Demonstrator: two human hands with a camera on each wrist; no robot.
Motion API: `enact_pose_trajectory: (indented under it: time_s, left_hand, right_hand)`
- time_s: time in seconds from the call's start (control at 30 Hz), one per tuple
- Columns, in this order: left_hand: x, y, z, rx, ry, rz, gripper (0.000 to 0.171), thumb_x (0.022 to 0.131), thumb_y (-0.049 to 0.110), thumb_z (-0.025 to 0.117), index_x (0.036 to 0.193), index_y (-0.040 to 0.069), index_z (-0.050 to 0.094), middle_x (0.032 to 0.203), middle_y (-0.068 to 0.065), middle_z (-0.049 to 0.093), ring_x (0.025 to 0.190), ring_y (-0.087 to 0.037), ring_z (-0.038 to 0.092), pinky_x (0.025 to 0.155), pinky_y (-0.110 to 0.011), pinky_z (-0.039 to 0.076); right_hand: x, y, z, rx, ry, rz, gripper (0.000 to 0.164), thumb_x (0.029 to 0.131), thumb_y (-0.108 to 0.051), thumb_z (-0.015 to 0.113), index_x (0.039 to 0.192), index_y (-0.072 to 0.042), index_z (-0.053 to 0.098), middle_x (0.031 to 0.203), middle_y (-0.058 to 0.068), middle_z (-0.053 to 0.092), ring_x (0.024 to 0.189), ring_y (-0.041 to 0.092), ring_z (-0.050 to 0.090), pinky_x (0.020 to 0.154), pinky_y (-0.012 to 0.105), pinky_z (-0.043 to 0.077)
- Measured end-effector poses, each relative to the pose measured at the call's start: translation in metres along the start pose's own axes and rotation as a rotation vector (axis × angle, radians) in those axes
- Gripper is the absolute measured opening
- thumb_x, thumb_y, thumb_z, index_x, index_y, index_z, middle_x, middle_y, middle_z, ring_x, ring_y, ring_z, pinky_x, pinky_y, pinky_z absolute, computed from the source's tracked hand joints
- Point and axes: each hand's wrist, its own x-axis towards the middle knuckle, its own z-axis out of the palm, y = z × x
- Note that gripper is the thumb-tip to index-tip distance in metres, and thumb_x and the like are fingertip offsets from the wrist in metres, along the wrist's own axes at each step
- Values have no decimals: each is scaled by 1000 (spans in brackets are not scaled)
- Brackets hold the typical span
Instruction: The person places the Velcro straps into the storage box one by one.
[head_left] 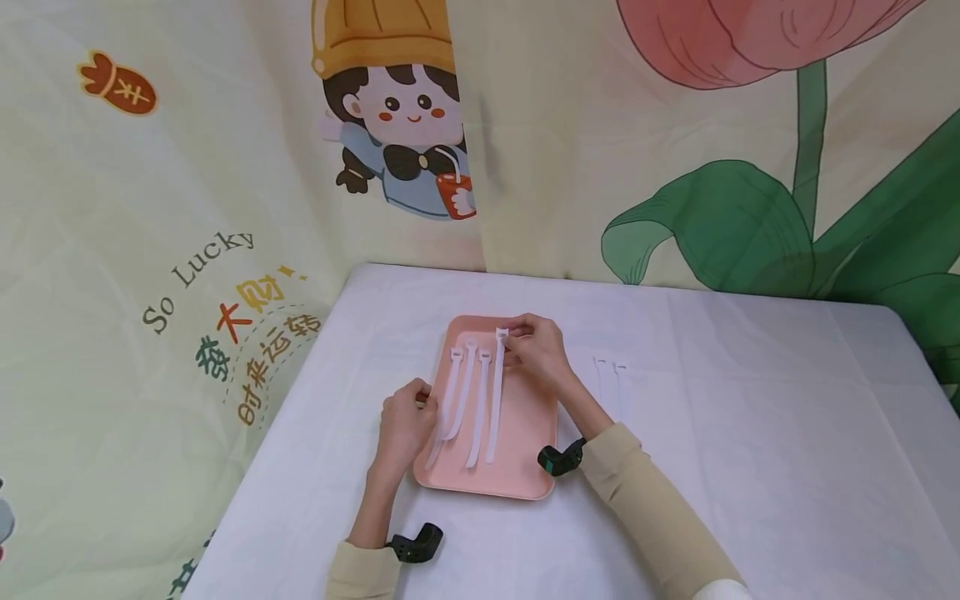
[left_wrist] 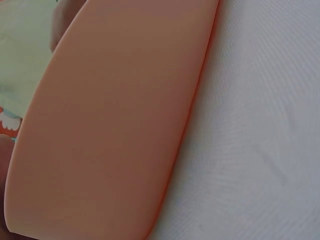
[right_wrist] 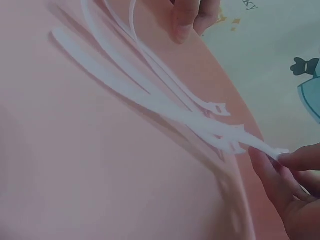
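Observation:
A pink tray (head_left: 525, 442) lies on the white-covered table, and its outer side wall fills much of the left wrist view. My right hand (head_left: 536, 346) pinches a white strap-like cable tie (head_left: 496, 404) by its slotted head, near the tray's far rim. In the right wrist view that tie's head end is lifted between thumb and finger (right_wrist: 265, 172). To its left in the tray lie several more white cable ties (head_left: 480, 408), roughly side by side, heads away from me. My left hand (head_left: 407, 421), fingers curled, holds the tray's left rim.
Two white cable ties (head_left: 619, 387) lie on the tablecloth right of the tray, faint against the white. A printed cloth (head_left: 540, 192) hangs behind and left of the table. Each wrist carries a black camera (head_left: 420, 543).

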Motion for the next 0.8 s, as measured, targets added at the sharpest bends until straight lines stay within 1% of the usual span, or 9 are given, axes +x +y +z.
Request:
enact_pose_trajectory:
  time_s: [0.13, 0.27, 0.33, 0.4, 0.47, 0.57, 0.67, 0.8]
  left_hand:
    - [0, 1, 0, -5, -8, -15, 11, 94, 2, 62, 98, -2, 71, 93, -19, 75, 82, -30, 74, 68, -40, 59]
    - [0, 1, 1, -14, -12, -17, 10, 94, 2, 61, 96, -2, 71, 91, -19, 75, 80, -28, 73, 66, -39, 59]
    - [0, 0, 2, -18, -12, -11, 10, 94, 2, 61, 96, -3, 70, 91, -19, 75, 80, -29, 73, 66, -38, 59]
    - [0, 0, 2, -20, -11, -9, 10, 94, 2, 61, 96, -3, 70, 91, -19, 75, 80, -29, 73, 65, -38, 59]
    - [0, 0, 2, -21, -8, -10, 11, 94, 2, 62, 96, -3, 71, 91, -19, 75, 80, -29, 74, 66, -38, 59]
    - [0, 1, 1, -18, -4, -11, 11, 94, 2, 62, 97, -3, 71, 91, -19, 75, 81, -29, 74, 66, -39, 59]
    - [0, 0, 0, -9, 0, -9, 11, 94, 1, 61, 97, -3, 71, 91, -20, 75, 80, -29, 74, 66, -39, 59]
    - [0, 0, 0, -2, 4, -14, 11, 94, 1, 61, 97, -3, 71, 91, -19, 75, 80, -29, 74, 67, -40, 59]
  right_hand:
    - [4, 5, 2, -124, 35, -13, 22, 90, 0, 70, 111, 3, 73, 96, 16, 72, 84, 26, 72, 68, 27, 57]
    - [6, 9, 3, -168, 45, -8, 20, 87, 0, 72, 107, -1, 75, 92, 14, 74, 83, 21, 70, 68, 23, 53]
    - [7, 11, 4, -142, 29, 9, 20, 87, 1, 71, 106, -2, 76, 91, 13, 73, 81, 21, 70, 67, 26, 57]
    - [7, 12, 4, -99, 6, 26, 20, 88, 3, 70, 107, 0, 75, 92, 14, 71, 81, 25, 71, 65, 30, 60]
    - [8, 13, 5, -80, -14, 25, 23, 88, 6, 68, 109, 1, 75, 95, 16, 71, 82, 28, 72, 65, 33, 62]
    - [8, 14, 5, -131, -25, -7, 28, 85, 8, 65, 111, 0, 75, 99, 18, 74, 88, 28, 72, 67, 30, 61]
    - [8, 14, 5, -204, -35, -37, 32, 83, 8, 64, 112, -1, 76, 103, 16, 76, 94, 24, 72, 70, 25, 56]
    - [8, 15, 5, -242, -62, -49, 33, 85, 6, 65, 115, -1, 75, 106, 16, 76, 97, 25, 72, 74, 25, 54]
